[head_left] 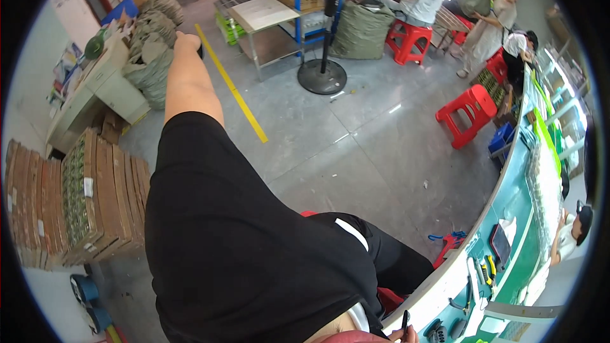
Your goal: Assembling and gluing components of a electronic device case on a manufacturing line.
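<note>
My left arm, in a short black sleeve, stretches away toward the upper left. At its end my left hand (188, 41) looks closed, small in the picture, in front of bulging grey-green sacks (152, 38). A dark edge shows beside that hand; what it holds, if anything, I cannot make out. At the lower edge my right hand (410, 335) is partly cut off, its fingers closed round a slim black pen-like thing (405, 319) near the workbench (422, 308). On the bench lie yellow-and-black pliers (488, 270), a black-handled tool (467, 298) and a dark phone-like slab (501, 246).
A black pedestal fan (323, 76), a steel table (264, 13) and a red stool (467, 114) stand on the grey floor. Stacked cardboard (101, 197) rises at left, beside a desk (114, 79). Several people sit or stand at the right and far side.
</note>
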The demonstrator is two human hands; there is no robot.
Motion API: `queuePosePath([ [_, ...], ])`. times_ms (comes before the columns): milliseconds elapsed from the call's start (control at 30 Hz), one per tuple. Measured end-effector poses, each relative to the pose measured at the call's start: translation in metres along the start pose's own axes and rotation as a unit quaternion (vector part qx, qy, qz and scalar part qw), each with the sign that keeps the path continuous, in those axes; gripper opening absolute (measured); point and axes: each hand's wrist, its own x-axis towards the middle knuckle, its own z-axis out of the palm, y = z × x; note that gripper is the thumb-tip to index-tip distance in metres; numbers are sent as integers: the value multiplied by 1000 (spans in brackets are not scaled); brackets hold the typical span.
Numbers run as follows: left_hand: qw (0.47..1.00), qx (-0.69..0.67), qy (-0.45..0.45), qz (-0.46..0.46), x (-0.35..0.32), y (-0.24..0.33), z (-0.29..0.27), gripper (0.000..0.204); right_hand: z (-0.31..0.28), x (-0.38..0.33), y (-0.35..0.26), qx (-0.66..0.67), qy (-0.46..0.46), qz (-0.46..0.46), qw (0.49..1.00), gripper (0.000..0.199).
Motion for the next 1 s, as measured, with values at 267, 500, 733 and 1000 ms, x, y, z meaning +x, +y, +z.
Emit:
queuePosePath([
  [267,990,128,48,14,120,-178,-47,45,0,-14,-38,27,50,-67,996,7],
  [500,975,221,-33,21,188,-237,-62,32,-5,-20,-30,5,32,-31,999,7],
  [733,972,186,131,59,247,-237,-76,36,10,-17,-31,72,25,23,997,16],
  [1000,942,316,-101,56,203,-175,-12,29,10,-18,-21,81,34,39,995,17],
])
